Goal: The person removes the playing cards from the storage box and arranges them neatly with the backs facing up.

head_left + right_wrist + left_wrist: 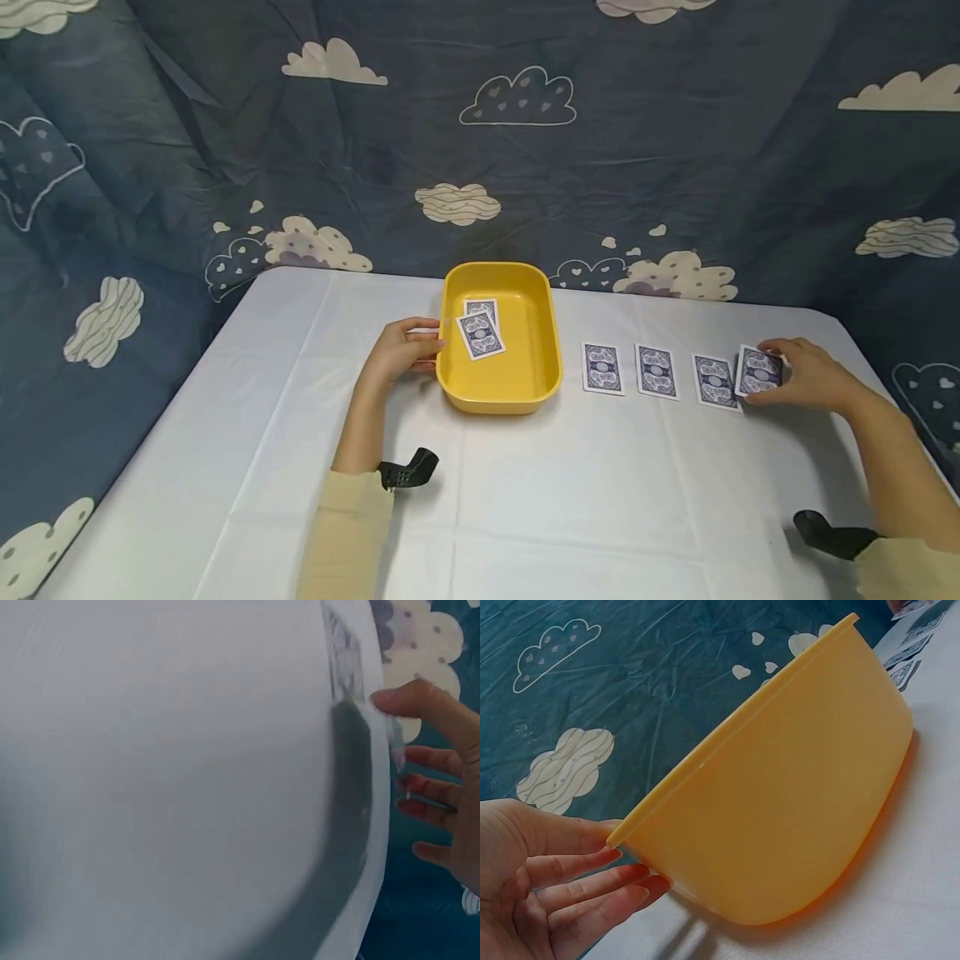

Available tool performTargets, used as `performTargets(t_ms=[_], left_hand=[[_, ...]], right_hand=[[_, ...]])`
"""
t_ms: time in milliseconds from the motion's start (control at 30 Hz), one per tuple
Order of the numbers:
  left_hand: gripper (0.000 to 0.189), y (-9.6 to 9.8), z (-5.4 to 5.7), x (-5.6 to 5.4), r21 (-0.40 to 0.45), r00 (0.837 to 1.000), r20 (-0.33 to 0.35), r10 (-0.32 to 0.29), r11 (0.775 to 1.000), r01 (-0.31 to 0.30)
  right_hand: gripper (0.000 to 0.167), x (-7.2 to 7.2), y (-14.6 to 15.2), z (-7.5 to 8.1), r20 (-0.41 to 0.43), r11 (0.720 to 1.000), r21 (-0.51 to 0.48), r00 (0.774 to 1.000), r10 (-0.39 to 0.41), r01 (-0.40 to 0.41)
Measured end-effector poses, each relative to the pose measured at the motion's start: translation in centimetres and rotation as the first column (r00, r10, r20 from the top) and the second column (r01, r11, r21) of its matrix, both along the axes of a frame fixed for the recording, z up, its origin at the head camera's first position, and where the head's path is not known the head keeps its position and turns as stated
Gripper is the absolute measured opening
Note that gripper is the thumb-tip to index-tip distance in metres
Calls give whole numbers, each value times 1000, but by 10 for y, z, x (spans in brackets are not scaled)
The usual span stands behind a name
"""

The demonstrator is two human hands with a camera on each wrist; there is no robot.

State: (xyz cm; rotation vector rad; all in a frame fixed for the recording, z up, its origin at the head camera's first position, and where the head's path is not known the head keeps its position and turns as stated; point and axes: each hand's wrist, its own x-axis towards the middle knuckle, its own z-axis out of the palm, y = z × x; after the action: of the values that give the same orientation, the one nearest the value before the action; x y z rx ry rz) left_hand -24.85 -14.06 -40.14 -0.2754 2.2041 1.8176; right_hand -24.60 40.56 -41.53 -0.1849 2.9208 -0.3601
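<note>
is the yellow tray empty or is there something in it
Not empty: two overlapping cards lie in the yellow tray, patterned sides up, as the head view shows.

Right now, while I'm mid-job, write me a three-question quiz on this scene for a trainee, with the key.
1. How many cards lie inside the yellow tray?
2. True or false: the left hand is holding a card.
3. Fill in: the right hand holds a ____.

Key:
1. Two.
2. False; it touches the tray's side.
3. Card, at the far right of the row.
</note>
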Motion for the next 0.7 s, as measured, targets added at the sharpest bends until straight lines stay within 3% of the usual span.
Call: performTargets(t_ms=[267, 700], left_hand=[[42, 1, 0, -1, 9, 1000, 7, 3, 1000, -3], [42, 1, 0, 0, 10, 1000, 11, -4, 1000, 4]], right_hand=[[95, 8, 18, -9, 38, 999, 8, 999, 32, -32], [93, 0, 24, -10, 95, 998, 38, 995, 41, -45]])
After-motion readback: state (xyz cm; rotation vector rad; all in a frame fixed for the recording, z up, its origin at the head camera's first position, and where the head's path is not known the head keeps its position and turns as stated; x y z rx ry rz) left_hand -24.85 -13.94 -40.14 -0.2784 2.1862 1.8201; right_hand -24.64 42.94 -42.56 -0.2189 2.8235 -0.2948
